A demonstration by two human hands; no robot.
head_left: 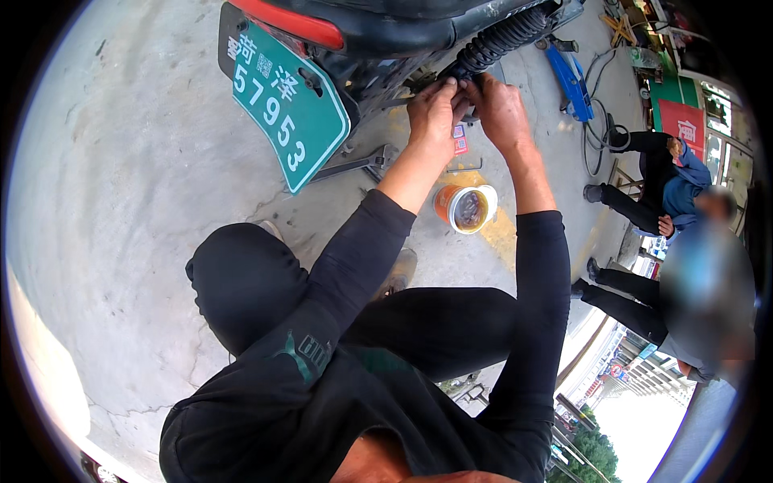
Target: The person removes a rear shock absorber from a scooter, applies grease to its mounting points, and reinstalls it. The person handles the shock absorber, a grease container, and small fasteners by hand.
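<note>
The black rear end of a scooter (pixel 386 32) fills the top, with a coiled black shock absorber (pixel 503 40) slanting down from its right side. At the shock's lower end, my left hand (pixel 433 117) is closed, thumb and fingers pinched together. Beside it my right hand (pixel 501 113) curls its fingers in at the same spot, almost touching the left. Whatever the fingertips hold there is hidden by the hands and the dark parts behind. To the left hangs a green licence plate (pixel 290 113) below a red tail light (pixel 294 22).
An orange-and-white bucket (pixel 444 203) with small dark pieces stands below my hands. Near it lie a bent metal rod (pixel 465 169) and a red-and-blue card (pixel 460 139). A blue floor jack (pixel 568 84) and a hose (pixel 590 153) lie right. Two people (pixel 684 189) are at the far right.
</note>
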